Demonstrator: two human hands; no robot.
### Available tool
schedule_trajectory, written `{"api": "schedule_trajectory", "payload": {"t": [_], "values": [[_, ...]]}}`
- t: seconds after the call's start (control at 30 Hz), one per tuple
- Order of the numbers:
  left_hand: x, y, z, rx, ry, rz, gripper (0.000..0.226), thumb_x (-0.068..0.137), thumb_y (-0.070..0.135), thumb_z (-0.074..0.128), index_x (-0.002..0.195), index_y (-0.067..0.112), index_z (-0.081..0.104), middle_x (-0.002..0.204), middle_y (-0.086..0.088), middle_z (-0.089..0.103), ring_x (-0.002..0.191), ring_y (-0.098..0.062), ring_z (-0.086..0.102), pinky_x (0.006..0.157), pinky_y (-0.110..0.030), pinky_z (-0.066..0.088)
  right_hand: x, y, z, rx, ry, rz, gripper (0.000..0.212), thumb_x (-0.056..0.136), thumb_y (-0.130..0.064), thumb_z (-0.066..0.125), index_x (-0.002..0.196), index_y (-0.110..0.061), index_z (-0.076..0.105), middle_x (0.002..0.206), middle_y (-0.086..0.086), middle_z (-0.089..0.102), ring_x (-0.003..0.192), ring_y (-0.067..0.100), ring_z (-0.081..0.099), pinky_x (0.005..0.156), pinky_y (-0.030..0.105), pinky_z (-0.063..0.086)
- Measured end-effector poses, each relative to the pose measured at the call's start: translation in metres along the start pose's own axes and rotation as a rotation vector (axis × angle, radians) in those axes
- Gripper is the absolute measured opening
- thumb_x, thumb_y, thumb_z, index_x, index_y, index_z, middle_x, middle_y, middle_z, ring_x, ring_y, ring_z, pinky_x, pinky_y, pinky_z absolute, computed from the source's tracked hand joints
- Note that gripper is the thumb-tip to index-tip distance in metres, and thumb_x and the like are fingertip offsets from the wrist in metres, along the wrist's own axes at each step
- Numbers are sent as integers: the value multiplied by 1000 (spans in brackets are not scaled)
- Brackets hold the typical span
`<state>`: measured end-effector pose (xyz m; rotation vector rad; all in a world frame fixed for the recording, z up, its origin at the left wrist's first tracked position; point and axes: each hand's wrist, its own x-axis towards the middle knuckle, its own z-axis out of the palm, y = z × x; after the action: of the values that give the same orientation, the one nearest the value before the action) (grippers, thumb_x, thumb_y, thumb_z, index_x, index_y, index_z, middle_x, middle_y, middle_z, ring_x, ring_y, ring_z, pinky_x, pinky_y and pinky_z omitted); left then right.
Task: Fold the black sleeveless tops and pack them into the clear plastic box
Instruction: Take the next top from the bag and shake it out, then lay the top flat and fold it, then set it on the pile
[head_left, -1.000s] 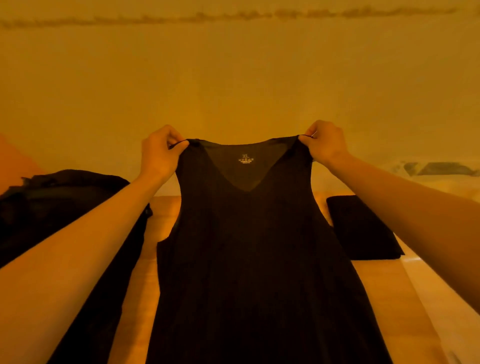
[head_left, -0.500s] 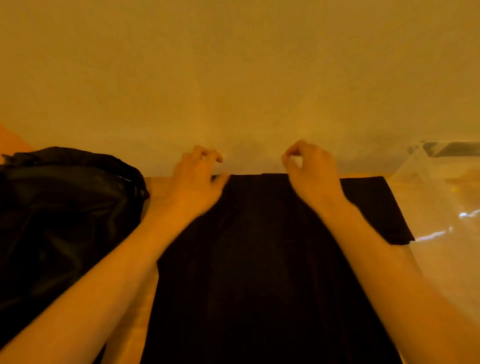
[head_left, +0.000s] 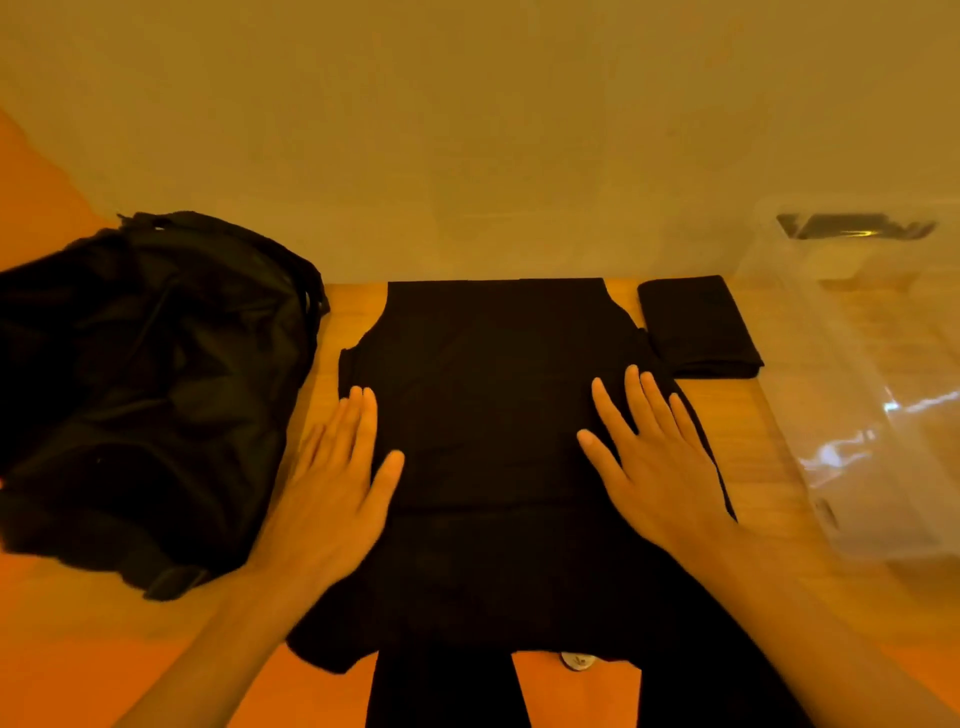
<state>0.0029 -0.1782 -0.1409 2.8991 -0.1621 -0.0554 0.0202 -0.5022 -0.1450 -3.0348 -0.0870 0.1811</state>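
Left hand (head_left: 337, 478) and right hand (head_left: 654, 457) lie flat, gripping nothing, on the centre-frame black top (head_left: 488, 374), which is probably limp and light and best pinched at its side edges.

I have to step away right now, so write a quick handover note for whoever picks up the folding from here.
Left hand: open, flat on the left edge of the spread top.
Right hand: open, flat on its right side.
The spread top lies on the table, unfolded.
Done: one folded top sits beside the clear box, not in it.
Left: fold this one, pack both.
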Motion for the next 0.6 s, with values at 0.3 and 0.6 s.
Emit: {"api": "schedule_trajectory", "payload": {"t": [0.3,0.6], "values": [[-25,-10,10,132,-34,73,88,84,69,-32,159,30,-7,168,10,-12,153,-8,-18,126,-34,-7,-49,-2,10,-12,16,-19,77,86,-73,-17,155,-39,-12,168,4,-11,152,19,-19,123,39,-8],[-89,9,-4,-146,322,83,62,103,50,41,154,16,38,165,-7,25,151,-24,24,121,-33,21,-112,19,11,77,165,-114,68,100,-67,5,160,-35,7,168,4,-1,155,19,-10,126,39,0]]}}
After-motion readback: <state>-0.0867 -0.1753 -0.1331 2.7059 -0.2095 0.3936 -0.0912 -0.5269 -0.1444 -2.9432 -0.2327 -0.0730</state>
